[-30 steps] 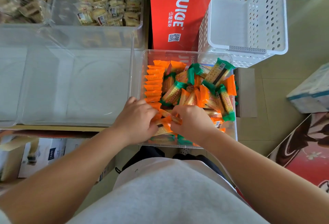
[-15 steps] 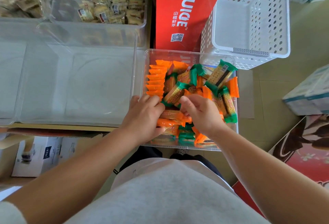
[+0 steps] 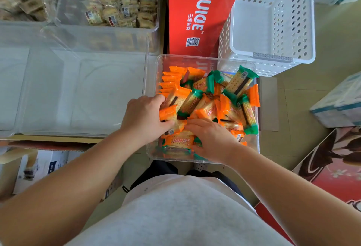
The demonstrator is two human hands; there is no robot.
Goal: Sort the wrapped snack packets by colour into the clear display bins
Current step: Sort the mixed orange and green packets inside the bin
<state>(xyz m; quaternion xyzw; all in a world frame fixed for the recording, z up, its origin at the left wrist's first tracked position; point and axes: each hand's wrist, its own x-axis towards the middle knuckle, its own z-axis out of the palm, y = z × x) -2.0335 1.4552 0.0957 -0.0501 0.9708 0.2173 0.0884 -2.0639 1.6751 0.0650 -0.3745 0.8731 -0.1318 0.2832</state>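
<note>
A clear bin (image 3: 205, 58) in front of me holds a mixed heap of orange packets (image 3: 207, 109) and green packets (image 3: 241, 81). A neat row of orange packets (image 3: 169, 81) stands along its left wall. My left hand (image 3: 144, 116) is at the bin's near left and grips several orange packets (image 3: 169, 114) between thumb and fingers. Beside it, my right hand (image 3: 211, 138) lies palm down on the near part of the heap, fingers pointing left and touching the packets. A large clear bin (image 3: 78, 89) to the left has nothing in it.
Further back on the left, clear bins (image 3: 117, 11) hold pale wrapped snacks. A red juice carton (image 3: 195, 11) stands behind the packet bin, and a white perforated basket (image 3: 273, 21) sits back right. Cardboard boxes (image 3: 39, 165) lie on the floor around me.
My left hand has risen a little with orange packets gathered in it. My right hand has slid back toward the bin's near edge and flattened on the heap.
</note>
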